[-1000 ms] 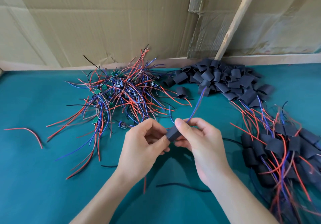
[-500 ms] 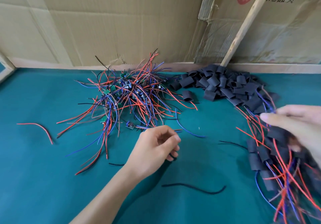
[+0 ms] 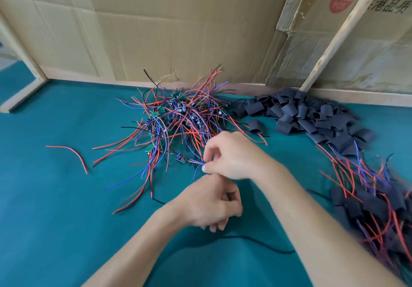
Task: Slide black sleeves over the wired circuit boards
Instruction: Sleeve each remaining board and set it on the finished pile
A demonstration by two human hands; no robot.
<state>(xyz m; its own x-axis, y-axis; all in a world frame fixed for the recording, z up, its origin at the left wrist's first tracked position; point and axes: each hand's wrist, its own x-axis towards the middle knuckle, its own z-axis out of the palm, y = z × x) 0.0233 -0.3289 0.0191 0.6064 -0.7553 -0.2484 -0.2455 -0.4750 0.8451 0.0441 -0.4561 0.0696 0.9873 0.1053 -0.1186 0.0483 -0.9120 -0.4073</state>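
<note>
Just in front of the tangle, one small wired circuit board [image 3: 181, 158] lying on the green table cover [image 3: 55, 208], blue leads running from it rightward into the right hand [image 3: 231, 155]. Right hand reached across to the left, back of hand up, thumb and forefinger pinched on those blue wires [image 3: 197, 162], other fingers curled loosely above. Left hand [image 3: 211, 204] directly below and nearer, touching or nearly touching the right at the fingertips, fingers curled inward toward the palm; something dark seen between the curled fingers, too hidden to name, so cannot tell if gripping. Both forearms coming in from the bottom edge, right one crossing over toward the middle. Behind the hands, big pile of unsleeved boards [image 3: 178, 119] with red and blue wires spread in all directions, some green boards visible inside. To the right of it, against the back rail, heap of empty black sleeves [image 3: 312, 117], one single sleeve [image 3: 256, 126] apart on the near side. At far right, near the edge, pile of finished sleeved boards [image 3: 374, 199] with wires sticking out. Loose red wire [image 3: 73, 155] alone at left, loose black wire [image 3: 256, 242] near the left wrist. Behind all, cardboard wall [image 3: 178, 30] and slanted wooden stick [image 3: 341, 32].
</note>
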